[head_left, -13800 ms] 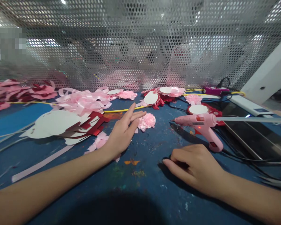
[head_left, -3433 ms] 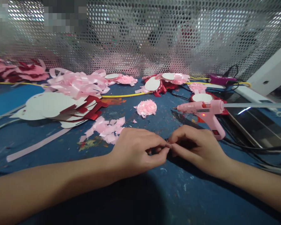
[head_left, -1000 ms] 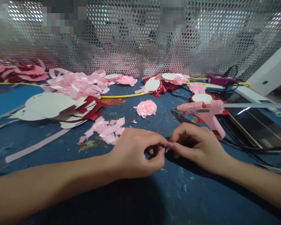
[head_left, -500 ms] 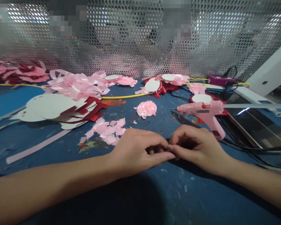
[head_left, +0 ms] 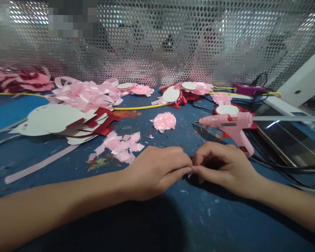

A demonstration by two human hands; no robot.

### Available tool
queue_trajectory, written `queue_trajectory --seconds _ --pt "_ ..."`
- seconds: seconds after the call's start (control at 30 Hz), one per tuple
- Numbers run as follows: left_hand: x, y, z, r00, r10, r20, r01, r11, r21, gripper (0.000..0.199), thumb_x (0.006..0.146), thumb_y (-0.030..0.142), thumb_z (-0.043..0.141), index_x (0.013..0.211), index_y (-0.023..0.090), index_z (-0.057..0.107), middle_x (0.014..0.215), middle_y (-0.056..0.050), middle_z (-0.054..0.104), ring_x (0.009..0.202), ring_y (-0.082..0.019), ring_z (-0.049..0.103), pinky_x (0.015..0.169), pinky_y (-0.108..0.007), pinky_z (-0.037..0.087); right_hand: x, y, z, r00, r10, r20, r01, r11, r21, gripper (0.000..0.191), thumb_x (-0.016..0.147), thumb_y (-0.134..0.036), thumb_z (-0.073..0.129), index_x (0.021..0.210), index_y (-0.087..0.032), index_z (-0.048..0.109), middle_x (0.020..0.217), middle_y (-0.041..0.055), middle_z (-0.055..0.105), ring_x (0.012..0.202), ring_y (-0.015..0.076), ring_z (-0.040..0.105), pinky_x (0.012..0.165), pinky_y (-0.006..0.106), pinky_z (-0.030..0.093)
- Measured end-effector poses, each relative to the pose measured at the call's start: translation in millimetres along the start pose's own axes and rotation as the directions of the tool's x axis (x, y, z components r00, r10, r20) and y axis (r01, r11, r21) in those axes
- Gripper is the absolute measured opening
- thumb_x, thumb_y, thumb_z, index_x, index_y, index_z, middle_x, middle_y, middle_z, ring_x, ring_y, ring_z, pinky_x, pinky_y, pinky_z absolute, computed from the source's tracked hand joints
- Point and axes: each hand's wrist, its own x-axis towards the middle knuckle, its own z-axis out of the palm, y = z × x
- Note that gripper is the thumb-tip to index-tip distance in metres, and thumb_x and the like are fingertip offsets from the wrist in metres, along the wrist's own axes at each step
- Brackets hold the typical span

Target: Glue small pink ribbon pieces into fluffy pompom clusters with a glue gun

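My left hand (head_left: pixel 161 171) and my right hand (head_left: pixel 223 168) meet at their fingertips low over the blue table. Both are pinched on a tiny pale pink ribbon piece (head_left: pixel 190 174); only its corner shows. Beyond them lies a round disc covered in pink ribbon bits (head_left: pixel 164 121). A scatter of cut pink ribbon pieces (head_left: pixel 123 147) rests left of it, beside my left wrist. Just behind my right hand, a pink glue gun (head_left: pixel 227 122) lies on its side, nozzle to the left, with a clear glue stick out of its back.
White and red card cut-outs (head_left: pixel 55 119) are stacked at left, with pink ribbon loops (head_left: pixel 86 94) behind. White-backed rosettes (head_left: pixel 171 94) line the perforated metal screen (head_left: pixel 152 42). A yellow cable (head_left: pixel 141 107) crosses the back. A dark phone or tablet (head_left: pixel 291 136) lies at right.
The fingers of my left hand have closed together more, and a pale corner of the ribbon piece now shows between my fingertips. My right hand has shifted slightly right and down.
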Motion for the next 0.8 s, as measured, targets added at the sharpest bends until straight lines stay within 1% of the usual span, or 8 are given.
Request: queue_trajectory --seconds 0.23,0.43,0.63,0.8 --pt "1.1 0.9 0.5 1.000 -0.001 0.013 0.001 1.000 0.029 0.025 0.094 0.024 0.037 0.079 0.019 0.056 0.072 0.001 0.057 0.064 -0.011 0.054 0.058 -0.020 0.040 1.5 -0.6 0.4 1.000 -0.001 0.013 0.001 1.000 0.005 0.010 0.084 -0.022 0.061 0.076 -0.020 0.055 0.063 -0.0033 0.061 0.054 0.0079 0.057 0.051 0.019 0.045" --pt "1.1 -1.7 5.4 0.998 0.001 -0.064 0.001 0.999 0.044 0.018 0.087 0.017 0.042 0.079 0.018 0.058 0.068 0.003 0.056 0.060 -0.008 0.053 0.055 -0.018 0.037 0.3 -0.4 0.9 1.000 -0.002 -0.006 0.002 0.999 -0.034 0.009 0.083 -0.021 0.061 0.076 -0.020 0.056 0.063 -0.0034 0.061 0.054 0.0076 0.056 0.049 0.018 0.044" --pt "0.3 -1.8 7.3 0.994 0.009 -0.111 0.000 0.997 0.080 0.018 0.083 0.015 0.045 0.072 0.017 0.059 0.063 0.004 0.054 0.056 -0.008 0.051 0.052 -0.018 0.034 0.5 0.1 0.2 1.000 -0.010 0.003 0.010 0.998 -0.057 0.009 0.083 -0.019 0.061 0.077 -0.021 0.055 0.064 -0.0045 0.061 0.055 0.0072 0.056 0.051 0.017 0.044" --pt "-0.2 -1.7 8.6 0.991 -0.016 -0.136 0.029 0.995 0.093 0.018 0.081 0.016 0.046 0.069 0.017 0.059 0.061 0.004 0.053 0.054 -0.008 0.050 0.050 -0.018 0.033 0.5 -0.4 0.3 0.999 -0.034 -0.001 0.034 0.993 -0.111 0.008 0.083 -0.020 0.061 0.078 -0.021 0.056 0.064 -0.0052 0.061 0.054 0.0064 0.056 0.051 0.015 0.044"
